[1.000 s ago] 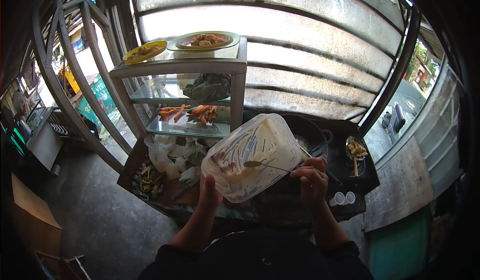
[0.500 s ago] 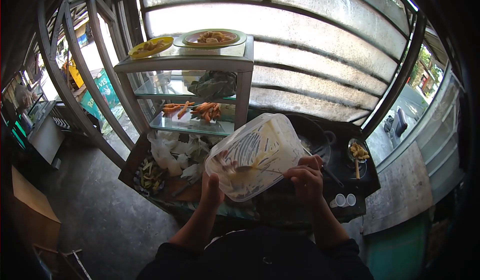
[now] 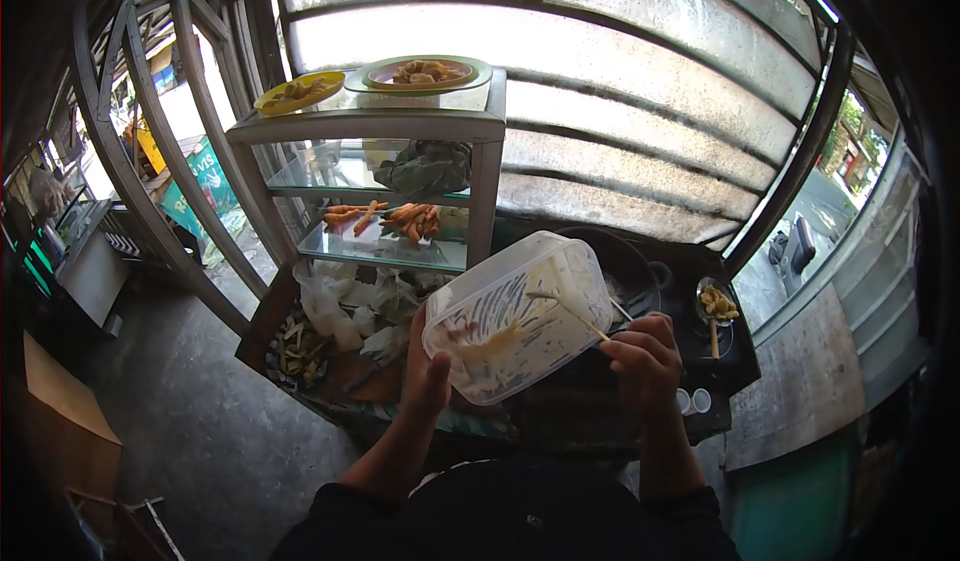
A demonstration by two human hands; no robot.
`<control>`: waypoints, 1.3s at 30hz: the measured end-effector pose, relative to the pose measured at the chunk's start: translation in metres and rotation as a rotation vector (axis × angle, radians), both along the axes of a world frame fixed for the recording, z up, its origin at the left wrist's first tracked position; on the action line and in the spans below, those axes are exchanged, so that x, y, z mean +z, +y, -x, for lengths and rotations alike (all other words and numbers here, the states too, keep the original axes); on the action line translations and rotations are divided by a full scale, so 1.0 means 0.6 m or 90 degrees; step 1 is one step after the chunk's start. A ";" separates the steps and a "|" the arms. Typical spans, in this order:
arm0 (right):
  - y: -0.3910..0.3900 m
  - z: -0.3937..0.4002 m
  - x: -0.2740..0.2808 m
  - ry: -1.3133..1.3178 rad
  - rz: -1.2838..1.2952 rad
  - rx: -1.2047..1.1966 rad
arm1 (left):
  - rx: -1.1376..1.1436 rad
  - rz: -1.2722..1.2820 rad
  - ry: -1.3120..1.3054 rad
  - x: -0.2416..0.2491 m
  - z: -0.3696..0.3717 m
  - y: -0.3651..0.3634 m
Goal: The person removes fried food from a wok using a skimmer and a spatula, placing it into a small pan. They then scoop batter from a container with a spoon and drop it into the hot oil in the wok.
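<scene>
My left hand grips the left side of a clear plastic container, which is tilted so that I look into it. Pale, streaky batter coats its inner walls and bottom. Between the closed fingers of my right hand is the handle of a thin spoon. Its batter-smeared tip is inside the container, toward the upper right. Behind the container, a dark wok is partly hidden.
To the right, a strainer of fried pieces rests near white cups. A glass display case holds carrots, with plates of food on top. Plastic bags and peelings lie at the left.
The spoon tip has moved up and right across the container's inside. My right hand has shifted slightly right, and the container's angle has changed a little.
</scene>
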State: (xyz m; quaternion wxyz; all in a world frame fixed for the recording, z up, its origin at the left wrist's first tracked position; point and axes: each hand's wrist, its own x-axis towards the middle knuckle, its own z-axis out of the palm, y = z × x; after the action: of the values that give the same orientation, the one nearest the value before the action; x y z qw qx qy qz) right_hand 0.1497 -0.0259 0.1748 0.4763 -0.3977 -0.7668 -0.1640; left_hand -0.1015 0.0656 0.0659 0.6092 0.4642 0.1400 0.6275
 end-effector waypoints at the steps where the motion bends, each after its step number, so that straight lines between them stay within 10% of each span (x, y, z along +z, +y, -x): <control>1: 0.000 0.005 0.000 -0.039 0.057 0.041 | -0.001 0.000 0.002 -0.002 0.000 -0.001; 12: -0.006 0.021 0.016 -0.237 0.115 -0.013 | 0.066 -0.015 0.082 0.008 -0.012 0.002; 39: 0.025 0.034 -0.011 -0.032 -0.009 0.025 | 0.047 0.027 -0.059 0.004 0.037 -0.015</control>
State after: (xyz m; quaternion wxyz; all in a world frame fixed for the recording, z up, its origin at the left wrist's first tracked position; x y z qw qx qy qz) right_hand 0.1292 -0.0108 0.1683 0.4630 -0.3748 -0.7851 -0.1696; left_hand -0.1239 0.0569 0.0683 0.6014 0.4163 0.1417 0.6670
